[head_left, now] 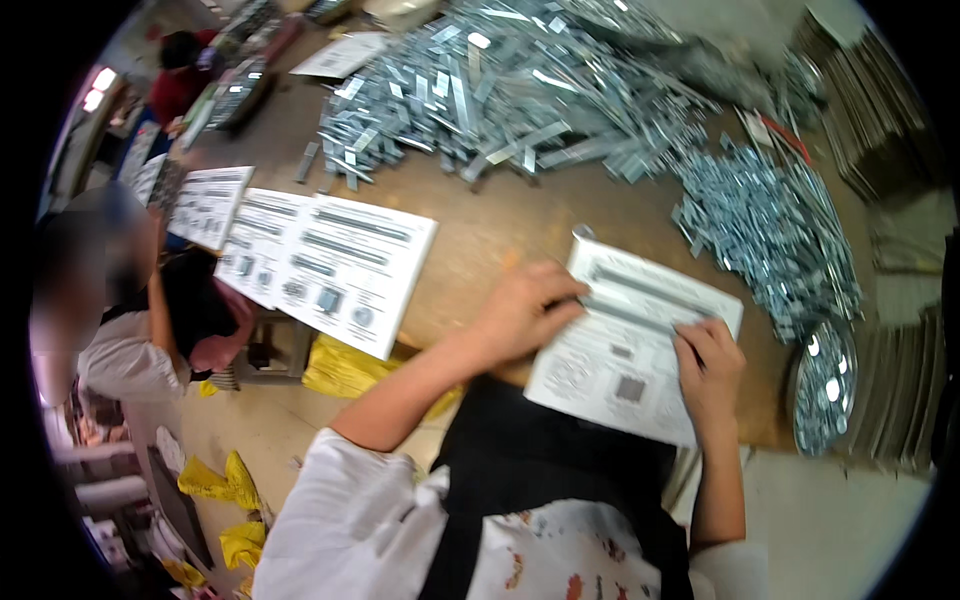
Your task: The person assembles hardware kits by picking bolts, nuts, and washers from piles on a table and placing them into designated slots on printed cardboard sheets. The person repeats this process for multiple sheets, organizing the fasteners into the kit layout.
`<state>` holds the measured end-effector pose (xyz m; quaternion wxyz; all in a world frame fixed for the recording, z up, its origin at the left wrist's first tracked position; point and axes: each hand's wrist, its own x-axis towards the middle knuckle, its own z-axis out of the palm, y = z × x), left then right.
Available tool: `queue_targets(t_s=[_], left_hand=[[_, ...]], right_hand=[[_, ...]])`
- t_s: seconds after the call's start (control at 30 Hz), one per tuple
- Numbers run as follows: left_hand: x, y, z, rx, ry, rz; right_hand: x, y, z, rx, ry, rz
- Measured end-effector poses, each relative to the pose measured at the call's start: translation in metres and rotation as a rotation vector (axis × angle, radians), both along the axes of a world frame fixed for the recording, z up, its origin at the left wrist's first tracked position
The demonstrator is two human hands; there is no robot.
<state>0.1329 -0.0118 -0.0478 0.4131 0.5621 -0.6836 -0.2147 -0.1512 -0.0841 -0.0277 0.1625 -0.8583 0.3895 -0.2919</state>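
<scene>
A white printed sheet [655,290] lies in front of me on the brown table, its near edge over my black apron. My left hand [525,310] is at the sheet's left edge, with thumb and forefinger closed on it. On the right part of the sheet rests my right hand [712,375], its fingers bent and drawn together. Whatever its fingertips may hold is too small to tell. A small shiny metal piece [584,232] lies just beyond the sheet's far left corner.
A large heap of flat metal strips [450,100] covers the far table. Smaller metal pieces [750,215] are piled at right, above a round shiny dish [825,390]. Further printed sheets [350,270] lie at left, near a seated person [130,340]. Cardboard stacks [890,390] stand at right.
</scene>
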Motion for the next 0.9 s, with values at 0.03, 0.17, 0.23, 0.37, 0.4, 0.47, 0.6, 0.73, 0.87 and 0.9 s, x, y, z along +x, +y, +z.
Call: queue_targets(t_s=[0.03,0.17,0.23,0.37,0.4,0.47,0.6,0.73,0.87,0.9], left_hand=[[0.008,-0.003,0.011,0.093,0.054,-0.011],[0.098,-0.033,0.011,-0.017,-0.149,0.452],[0.165,-0.036,0.014,0.010,-0.613,0.647],[0.211,-0.051,0.004,0.025,-0.988,0.584],[0.217,-0.057,0.003,-0.009,-1.049,0.530],[0.226,-0.072,0.003,-0.086,-1.146,0.467],[0.237,-0.082,-0.010,-0.099,-1.205,0.447],[0.241,-0.076,-0.004,-0.031,-1.106,0.406],[0.220,-0.065,0.020,-0.136,-0.757,0.560],[0.208,-0.061,0.026,-0.237,-0.482,0.525]], right_hand=[[0.001,0.002,0.000,0.068,-0.046,-0.039],[-0.003,0.015,0.016,0.195,-0.164,-0.193],[-0.007,0.018,0.018,0.238,-0.205,-0.251],[-0.010,0.015,0.015,0.159,-0.217,-0.131],[-0.007,0.014,0.016,0.127,-0.227,-0.112],[-0.003,0.015,0.022,0.099,-0.235,-0.096],[0.006,0.016,0.031,0.122,-0.278,-0.089],[0.014,0.017,0.042,0.160,-0.310,-0.084],[-0.002,0.012,0.046,0.119,-0.320,-0.107],[-0.003,0.010,0.048,0.144,-0.324,-0.145]])
